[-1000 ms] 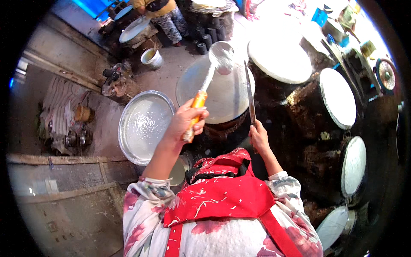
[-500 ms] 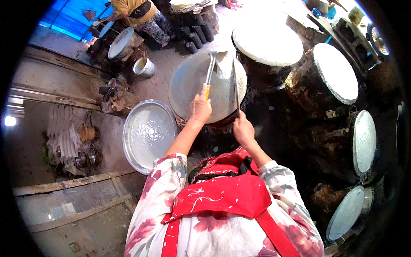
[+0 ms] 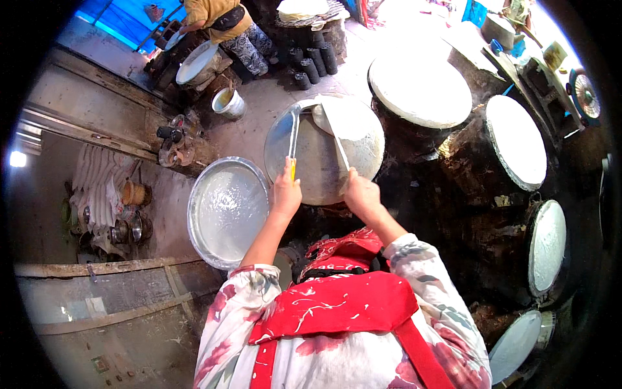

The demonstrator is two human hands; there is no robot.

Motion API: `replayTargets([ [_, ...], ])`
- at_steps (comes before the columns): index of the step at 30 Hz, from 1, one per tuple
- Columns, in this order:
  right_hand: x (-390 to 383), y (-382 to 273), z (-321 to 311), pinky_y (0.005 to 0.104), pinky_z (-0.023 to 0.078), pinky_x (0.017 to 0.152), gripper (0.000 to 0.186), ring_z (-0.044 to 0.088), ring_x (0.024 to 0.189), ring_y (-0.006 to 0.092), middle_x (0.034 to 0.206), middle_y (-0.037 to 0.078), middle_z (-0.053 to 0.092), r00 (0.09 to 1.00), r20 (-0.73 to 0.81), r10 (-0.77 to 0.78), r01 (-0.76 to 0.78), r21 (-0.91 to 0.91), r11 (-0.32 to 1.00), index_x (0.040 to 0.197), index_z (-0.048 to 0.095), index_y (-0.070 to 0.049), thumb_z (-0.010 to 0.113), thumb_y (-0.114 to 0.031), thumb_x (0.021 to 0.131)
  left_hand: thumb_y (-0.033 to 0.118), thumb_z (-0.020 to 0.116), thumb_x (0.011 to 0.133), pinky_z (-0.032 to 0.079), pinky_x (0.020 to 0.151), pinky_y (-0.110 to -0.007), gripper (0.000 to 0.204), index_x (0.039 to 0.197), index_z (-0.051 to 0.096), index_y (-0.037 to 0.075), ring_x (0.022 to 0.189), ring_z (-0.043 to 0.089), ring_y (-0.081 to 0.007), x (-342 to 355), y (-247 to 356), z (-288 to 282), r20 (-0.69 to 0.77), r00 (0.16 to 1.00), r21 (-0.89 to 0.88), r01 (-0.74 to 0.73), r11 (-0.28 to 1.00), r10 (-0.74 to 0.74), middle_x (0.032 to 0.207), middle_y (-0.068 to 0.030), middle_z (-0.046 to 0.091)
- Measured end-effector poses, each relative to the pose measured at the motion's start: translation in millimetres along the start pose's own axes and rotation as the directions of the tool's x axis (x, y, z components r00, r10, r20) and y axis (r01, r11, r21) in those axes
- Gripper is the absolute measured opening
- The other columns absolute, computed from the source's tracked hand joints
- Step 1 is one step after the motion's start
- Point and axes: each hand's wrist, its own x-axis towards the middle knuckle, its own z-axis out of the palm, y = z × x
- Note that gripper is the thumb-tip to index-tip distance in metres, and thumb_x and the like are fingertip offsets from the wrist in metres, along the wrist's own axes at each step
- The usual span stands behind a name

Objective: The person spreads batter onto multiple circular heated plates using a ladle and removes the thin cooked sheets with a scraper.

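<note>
My left hand is closed around the orange-yellow handle of a metal ladle, whose head reaches the far part of a large round griddle in front of me. My right hand grips a long, flat blade angled toward the ladle head. Pale batter lies under and around the tools' far ends; whether the two tools touch is unclear. Left of the griddle, a steel basin holds white liquid.
More round griddles with white surfaces on blackened stoves curve along my right. At back left a person in yellow works at another station, near a white bucket and black cylinders. A wooden-framed partition stands left; a fan right.
Both tools have come down from raised positions to the griddle's far part, where a pale patch of batter now shows. My hands have shifted, the left one away from me.
</note>
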Motion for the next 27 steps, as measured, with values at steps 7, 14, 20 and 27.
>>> replayTargets([
  [7, 8, 13, -10, 0.0467, 0.053, 0.064, 0.023, 0.067, 0.072, 0.0367, 0.076, 0.022, 0.066, 0.995, 0.1, 0.016, -0.01, -0.052, 0.999, 0.103, 0.052, 0.004, 0.043, -0.011, 0.087, 0.011, 0.06, 0.084, 0.049, 0.079, -0.046, 0.067, 0.144, 0.029, 0.014, 0.096, 0.06, -0.0385, -26, -21, -23, -0.005, 1.0, -0.01, -0.023, 1.0, 0.023, 0.112, -0.02, 0.059],
  [14, 37, 33, -58, 0.0472, 0.052, 0.065, 0.02, 0.067, 0.074, 0.0352, 0.079, 0.021, 0.067, 0.997, 0.082, 0.002, 0.004, -0.073, 0.997, 0.098, 0.053, 0.003, 0.044, -0.011, 0.088, 0.006, 0.062, 0.082, 0.047, 0.086, -0.045, 0.068, 0.143, 0.033, 0.01, 0.101, 0.058, -0.0414, -70, -38, -50, -0.032, 0.999, -0.098, 0.018, 0.995, -0.021, 0.119, -0.0216, 0.058],
  [20, 43, -1, -24, 0.0434, 0.054, 0.065, 0.022, 0.068, 0.073, 0.0334, 0.078, 0.019, 0.068, 0.932, 0.269, -0.244, 0.302, -0.204, 0.931, 0.102, 0.052, 0.004, 0.047, -0.01, 0.086, 0.006, 0.062, 0.081, 0.047, 0.084, -0.044, 0.069, 0.143, 0.033, 0.012, 0.104, 0.057, -0.042, -86, -22, -65, 0.053, 0.997, -0.133, 0.07, 0.989, -0.063, 0.118, -0.0237, 0.058],
  [27, 66, 31, -34, 0.0439, 0.053, 0.063, 0.031, 0.068, 0.072, 0.0335, 0.076, 0.02, 0.067, 0.957, 0.237, -0.166, 0.219, -0.221, 0.95, 0.11, 0.052, 0.005, 0.05, -0.01, 0.083, 0.005, 0.061, 0.084, 0.049, 0.082, -0.037, 0.065, 0.142, 0.032, 0.005, 0.098, 0.063, -0.0349, -113, -33, -80, 0.054, 0.998, -0.261, 0.006, 0.965, 0.009, 0.114, -0.0201, 0.061],
])
